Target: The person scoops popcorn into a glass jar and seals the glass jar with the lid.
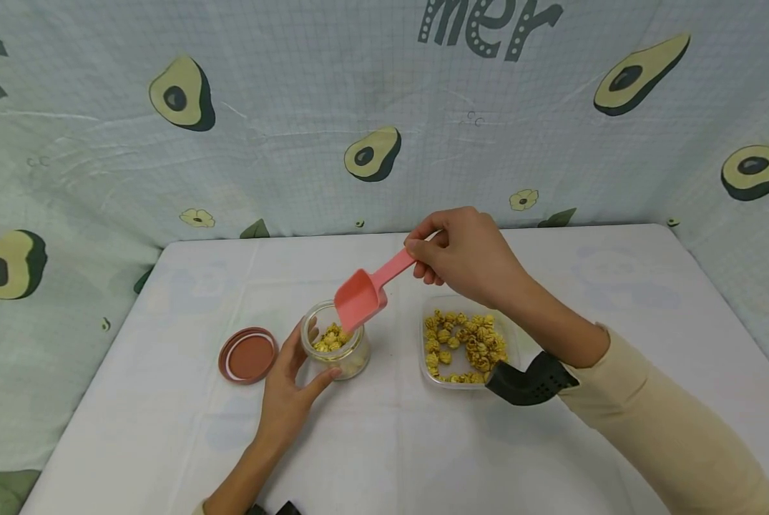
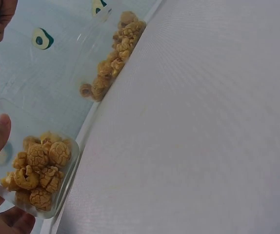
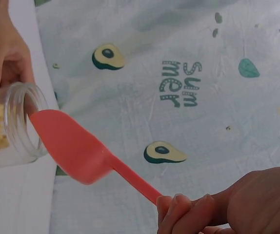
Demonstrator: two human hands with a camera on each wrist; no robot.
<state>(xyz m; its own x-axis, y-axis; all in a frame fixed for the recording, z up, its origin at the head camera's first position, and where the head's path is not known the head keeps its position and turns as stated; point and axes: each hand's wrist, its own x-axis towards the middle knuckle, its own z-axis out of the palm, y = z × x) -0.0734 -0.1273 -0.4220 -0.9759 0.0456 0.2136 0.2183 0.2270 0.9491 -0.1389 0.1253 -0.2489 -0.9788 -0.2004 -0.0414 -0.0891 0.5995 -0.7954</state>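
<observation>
Popcorn pieces (image 1: 330, 337) fill the lower part of the small glass jar (image 1: 352, 354) on the white table (image 1: 384, 443), and more lie in the clear tray (image 1: 509, 343) just beside it. We see the left hand (image 1: 287, 390) curled around the jar. Our right hand (image 1: 464, 254) pinches the handle end of the pink scoop (image 1: 365, 295); its long axis slopes down-left, bowl tipped at the jar mouth.
</observation>
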